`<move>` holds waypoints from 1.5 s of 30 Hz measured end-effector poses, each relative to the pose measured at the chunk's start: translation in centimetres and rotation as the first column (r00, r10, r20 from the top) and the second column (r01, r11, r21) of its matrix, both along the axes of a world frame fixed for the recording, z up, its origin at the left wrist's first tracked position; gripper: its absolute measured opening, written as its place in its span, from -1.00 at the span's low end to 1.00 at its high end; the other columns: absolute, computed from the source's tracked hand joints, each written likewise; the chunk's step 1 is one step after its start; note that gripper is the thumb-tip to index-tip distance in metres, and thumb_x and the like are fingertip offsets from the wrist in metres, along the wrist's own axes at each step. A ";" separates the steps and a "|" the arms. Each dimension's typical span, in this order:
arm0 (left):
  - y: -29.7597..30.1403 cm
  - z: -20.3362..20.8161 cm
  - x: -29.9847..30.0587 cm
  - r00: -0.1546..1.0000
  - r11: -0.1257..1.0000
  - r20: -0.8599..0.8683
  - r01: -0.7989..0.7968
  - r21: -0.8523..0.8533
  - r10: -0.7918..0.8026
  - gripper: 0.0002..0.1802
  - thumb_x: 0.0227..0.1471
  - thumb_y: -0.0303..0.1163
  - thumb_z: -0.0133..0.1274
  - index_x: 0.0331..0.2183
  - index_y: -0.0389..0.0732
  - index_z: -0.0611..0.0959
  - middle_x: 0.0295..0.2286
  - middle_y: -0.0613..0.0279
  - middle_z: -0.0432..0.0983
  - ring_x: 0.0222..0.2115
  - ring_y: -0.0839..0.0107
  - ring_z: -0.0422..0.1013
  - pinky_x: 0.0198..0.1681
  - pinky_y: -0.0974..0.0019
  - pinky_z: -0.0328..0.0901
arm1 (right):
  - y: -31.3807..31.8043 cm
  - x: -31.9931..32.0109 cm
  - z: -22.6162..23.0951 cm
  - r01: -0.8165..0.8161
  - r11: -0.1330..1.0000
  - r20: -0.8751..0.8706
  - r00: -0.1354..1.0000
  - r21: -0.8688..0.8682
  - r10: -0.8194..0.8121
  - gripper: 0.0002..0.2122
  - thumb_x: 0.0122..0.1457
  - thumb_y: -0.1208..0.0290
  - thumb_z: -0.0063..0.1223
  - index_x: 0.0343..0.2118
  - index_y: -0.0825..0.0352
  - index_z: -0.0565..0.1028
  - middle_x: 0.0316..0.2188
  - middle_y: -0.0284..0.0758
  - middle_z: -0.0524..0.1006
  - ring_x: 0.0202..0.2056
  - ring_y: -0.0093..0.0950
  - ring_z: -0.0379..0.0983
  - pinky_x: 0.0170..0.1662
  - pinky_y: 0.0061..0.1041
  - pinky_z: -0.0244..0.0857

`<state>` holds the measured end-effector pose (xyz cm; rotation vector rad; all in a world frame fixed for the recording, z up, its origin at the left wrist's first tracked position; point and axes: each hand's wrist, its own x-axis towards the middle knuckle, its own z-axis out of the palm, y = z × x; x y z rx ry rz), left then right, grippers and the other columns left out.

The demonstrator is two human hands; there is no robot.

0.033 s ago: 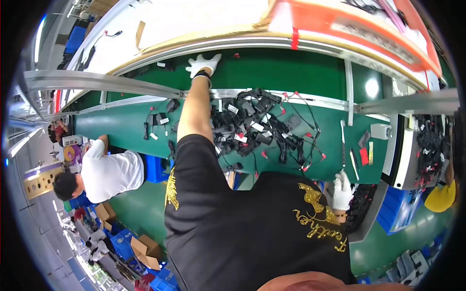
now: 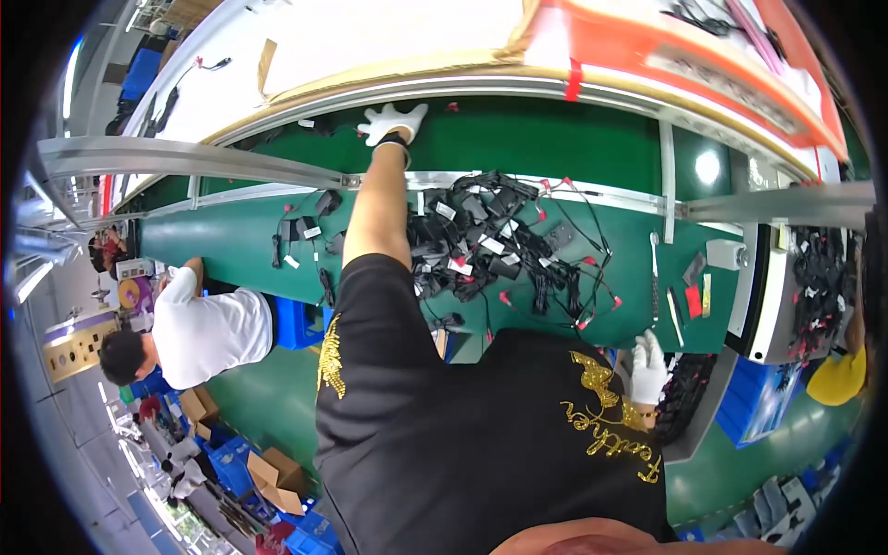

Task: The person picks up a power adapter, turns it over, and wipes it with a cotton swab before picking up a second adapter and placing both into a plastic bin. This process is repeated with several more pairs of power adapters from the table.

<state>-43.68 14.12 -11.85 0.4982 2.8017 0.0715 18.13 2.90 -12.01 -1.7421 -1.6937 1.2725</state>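
My left hand (image 2: 394, 124), in a white glove, stretches across the bench over the dark green strip behind the metal rail. Its fingers are spread, and I see nothing held in them. Next to it on the strip lies a small red piece (image 2: 452, 107). Under and right of my left forearm is a heap of black power adapters (image 2: 476, 227) with coiled cables, white labels and red ends. My right hand (image 2: 649, 367), also gloved, is at the bench's near edge on the right. Its fingers are extended, with nothing visible in them.
Right on the green bench (image 2: 629, 277) lie a toothbrush-like tool (image 2: 654, 268), a white pen-like stick (image 2: 674, 314) and a red piece (image 2: 694, 301). Metal posts and a white shelf (image 2: 398, 46) with an orange bin (image 2: 694, 55) stand beyond. A co-worker in white (image 2: 213, 338) sits left.
My left hand and forearm have shifted very slightly to the right. Its fingers stay spread, and the adapter heap looks the same.
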 end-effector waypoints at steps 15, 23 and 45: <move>-2.9 -8.6 -14.5 0.912 0.920 -0.125 0.385 -0.070 -0.391 -0.35 0.02 0.09 -0.16 -0.19 -0.34 0.61 -0.14 -0.11 0.50 -0.10 0.00 0.42 0.00 0.12 0.26 | -1.8 -5.0 4.1 -0.077 0.996 0.237 0.969 0.037 0.066 -0.71 0.18 0.28 -0.08 -0.05 0.22 0.46 -0.27 -0.24 0.55 -0.18 -0.27 0.46 -0.10 -0.33 0.33; 1.3 -4.5 1.4 0.826 0.781 0.232 0.340 0.523 -0.514 -0.44 0.08 0.05 -0.06 -0.43 -0.32 0.65 -0.58 0.04 0.54 -0.52 0.24 0.43 -0.38 0.25 0.31 | 0.0 -6.3 4.7 -0.162 0.978 0.231 0.965 0.134 0.128 -0.70 0.19 0.25 -0.13 -0.06 0.18 0.47 -0.27 -0.27 0.52 -0.22 -0.24 0.45 -0.15 -0.32 0.34; -1.9 1.7 7.0 0.957 0.959 -0.152 0.265 0.101 -0.249 -0.28 -0.06 0.16 0.06 -0.01 -0.17 0.49 -0.07 -0.12 0.41 -0.10 -0.02 0.43 -0.06 0.07 0.34 | 18.8 -20.7 1.7 -0.574 0.725 0.310 0.818 0.380 0.485 -0.56 0.12 0.36 -0.04 0.11 0.16 0.30 -0.05 -0.18 0.44 -0.07 -0.18 0.40 -0.02 -0.33 0.30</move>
